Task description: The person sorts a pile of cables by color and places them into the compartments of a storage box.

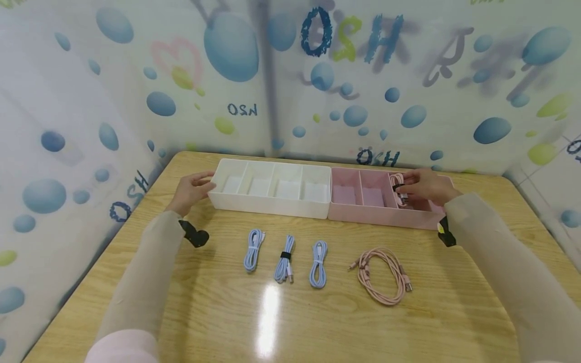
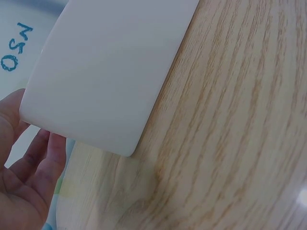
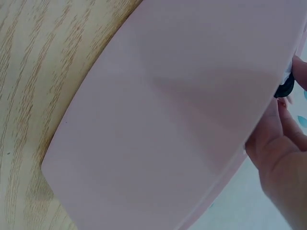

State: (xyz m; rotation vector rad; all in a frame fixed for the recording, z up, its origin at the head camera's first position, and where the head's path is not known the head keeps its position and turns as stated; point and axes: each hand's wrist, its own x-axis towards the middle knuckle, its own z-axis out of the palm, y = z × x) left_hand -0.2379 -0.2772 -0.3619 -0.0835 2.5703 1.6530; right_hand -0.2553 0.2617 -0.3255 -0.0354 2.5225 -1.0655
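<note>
Head view bright, white glare [image 1: 268,321] on table [image 1: 213,307]; wrist views dimmer

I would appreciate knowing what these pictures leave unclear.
Head view: right end inside the pink box, partly hidden by the right hand.
Right wrist view: most of the boxed cable, behind the pink box.
Left wrist view: inside of the white box, hidden by its side.

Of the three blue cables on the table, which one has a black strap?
The middle blue cable: a black strap wraps it; the left blue cable and right blue cable show none.
</note>
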